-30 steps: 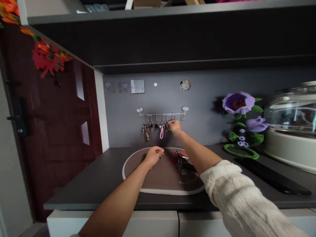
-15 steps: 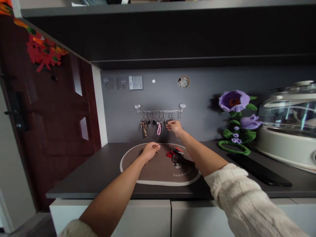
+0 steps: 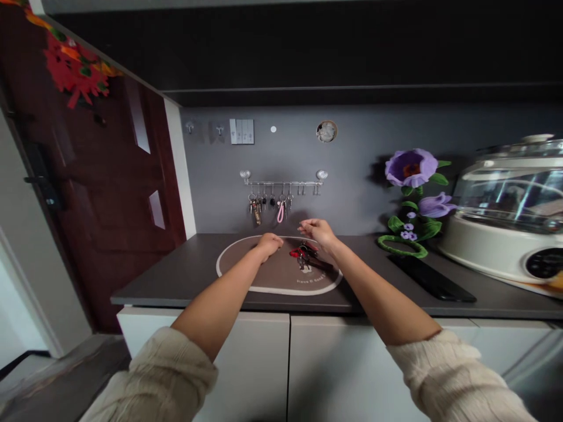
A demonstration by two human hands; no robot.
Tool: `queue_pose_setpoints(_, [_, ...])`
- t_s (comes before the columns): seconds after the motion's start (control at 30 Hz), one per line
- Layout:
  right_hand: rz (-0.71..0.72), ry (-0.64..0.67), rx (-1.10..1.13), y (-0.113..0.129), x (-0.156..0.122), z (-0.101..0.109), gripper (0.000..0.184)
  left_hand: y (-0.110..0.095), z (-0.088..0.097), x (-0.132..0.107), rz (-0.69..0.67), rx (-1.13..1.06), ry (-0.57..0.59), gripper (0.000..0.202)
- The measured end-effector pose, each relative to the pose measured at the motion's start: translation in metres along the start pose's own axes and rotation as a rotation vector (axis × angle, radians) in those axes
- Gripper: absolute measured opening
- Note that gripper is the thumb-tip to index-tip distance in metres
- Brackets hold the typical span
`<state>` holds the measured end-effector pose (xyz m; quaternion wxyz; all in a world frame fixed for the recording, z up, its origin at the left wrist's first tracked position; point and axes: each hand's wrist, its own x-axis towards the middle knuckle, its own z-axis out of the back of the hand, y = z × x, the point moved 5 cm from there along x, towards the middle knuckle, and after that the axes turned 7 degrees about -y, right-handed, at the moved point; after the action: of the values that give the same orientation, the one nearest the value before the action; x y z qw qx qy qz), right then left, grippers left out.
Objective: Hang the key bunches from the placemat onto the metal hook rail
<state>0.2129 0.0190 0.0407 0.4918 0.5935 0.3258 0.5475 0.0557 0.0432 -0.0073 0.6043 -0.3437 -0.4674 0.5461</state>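
Note:
A chrome hook rail [image 3: 284, 183] on the grey wall carries several key bunches [image 3: 269, 205], one with a pink strap. Below it an oval brown mat [image 3: 246, 275] lies on the dark counter [image 3: 176, 281]. A bunch of keys with a red tag [image 3: 301, 255] rests on the mat. My right hand [image 3: 319, 231] hovers just above that bunch, fingers loosely apart and empty. My left hand [image 3: 269, 244] is curled shut over the mat's back edge, with nothing visible in it.
A purple fabric flower [image 3: 411, 196] stands at the back right, beside a white glass-lidded appliance [image 3: 505, 211]. A flat black slab [image 3: 431, 278] lies before them. A dark red door [image 3: 101, 187] is at the left. White cabinet fronts [image 3: 285, 363] sit under the counter.
My right hand has come down from the hook rail to just above the red-tagged keys on the mat. The view has pulled back and tilted down; my left hand has stayed over the mat.

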Motion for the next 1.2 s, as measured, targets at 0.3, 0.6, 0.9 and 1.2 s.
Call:
queue_pose_setpoints(0.3, [0.192, 0.035, -0.273, -0.025, -0.012, 0.005, 0.013, -0.01, -0.02, -0.02, -0.192, -0.126, 0.081, 0.011])
queue_pose_setpoints(0.6, [0.231, 0.078, -0.428, -0.025, -0.014, 0.002, 0.009, -0.004, -0.023, -0.016, -0.283, 0.043, 0.177, 0.01])
queue_pose_setpoints(0.9, [0.204, 0.085, -0.366, -0.027, -0.012, 0.002, 0.008, -0.005, -0.022, -0.013, -0.151, -0.243, 0.167, 0.007])
queue_pose_setpoints(1.2, [0.242, 0.066, -0.353, -0.025, -0.01, 0.005, 0.009, -0.002, -0.024, -0.012, 0.102, -0.564, 0.256, 0.008])
